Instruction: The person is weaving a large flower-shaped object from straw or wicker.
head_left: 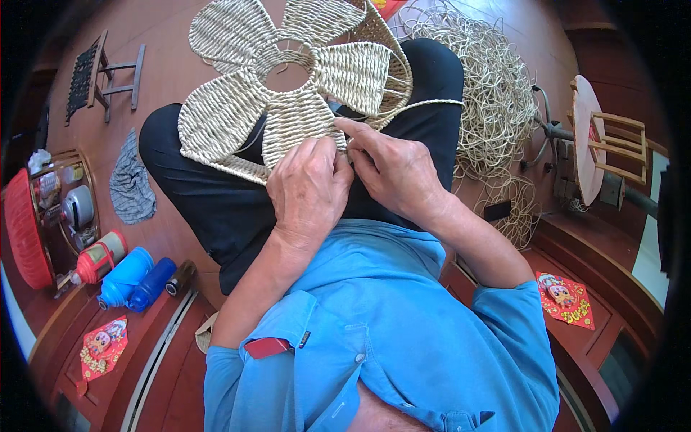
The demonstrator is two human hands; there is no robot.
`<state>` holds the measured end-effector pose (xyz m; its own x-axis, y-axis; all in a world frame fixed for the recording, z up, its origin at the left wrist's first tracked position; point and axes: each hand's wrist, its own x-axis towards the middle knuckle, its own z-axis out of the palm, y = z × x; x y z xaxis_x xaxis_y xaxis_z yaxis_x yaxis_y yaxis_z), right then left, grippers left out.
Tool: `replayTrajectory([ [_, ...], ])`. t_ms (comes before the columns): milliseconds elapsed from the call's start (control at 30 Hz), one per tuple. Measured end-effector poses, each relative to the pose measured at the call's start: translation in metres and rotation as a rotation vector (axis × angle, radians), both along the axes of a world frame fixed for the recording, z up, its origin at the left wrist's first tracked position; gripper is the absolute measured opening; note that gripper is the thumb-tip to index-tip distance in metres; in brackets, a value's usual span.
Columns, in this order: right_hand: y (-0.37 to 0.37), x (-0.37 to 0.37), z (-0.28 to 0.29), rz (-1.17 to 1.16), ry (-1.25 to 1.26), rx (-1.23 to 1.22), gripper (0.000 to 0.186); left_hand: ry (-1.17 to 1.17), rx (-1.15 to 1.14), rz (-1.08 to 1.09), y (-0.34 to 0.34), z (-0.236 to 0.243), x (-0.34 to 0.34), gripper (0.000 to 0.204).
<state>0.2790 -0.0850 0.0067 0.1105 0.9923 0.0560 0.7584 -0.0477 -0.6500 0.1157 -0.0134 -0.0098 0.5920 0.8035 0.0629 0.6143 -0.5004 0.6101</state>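
A woven straw basket with flower-shaped petals [353, 75] rests on my lap, its round central ring open. The lower petal [291, 119] points toward me. My left hand [311, 180] is closed, its curled fingers gripping the near end of that petal. Right beside it, my right hand [398, 169] has its index finger reaching to the petal's right edge, while its thumb and other fingers bend inward. What lies between those fingers is hidden. From the basket's right side a straw cord [425, 103] runs across my knee toward the pile.
A large tangle of straw cord [489, 93] lies on the floor at right, near a round-topped stool [586, 140]. At left are a small folding stool [101, 79], a grey cloth [132, 183], several bottles [129, 277] and a red-rimmed fan [29, 230].
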Motion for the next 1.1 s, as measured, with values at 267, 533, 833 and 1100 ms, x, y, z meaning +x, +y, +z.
replayTrajectory([
  [267,0.02,0.017,-0.012,0.129,0.26,-0.189,0.065,-0.062,0.047,-0.001,-0.002,-0.007,-0.004,0.022],
  [533,0.04,0.032,0.001,0.049,0.895,-0.712,0.062,-0.203,-0.112,-0.025,0.0,0.002,-0.025,0.006],
  [833,0.04,0.033,0.002,0.043,0.982,-0.733,0.066,-0.072,-0.044,-0.165,0.012,0.013,-0.026,0.009],
  [1100,0.016,0.017,-0.011,0.037,0.771,-0.409,0.071,-0.058,0.083,-0.233,0.011,0.011,-0.018,0.008],
])
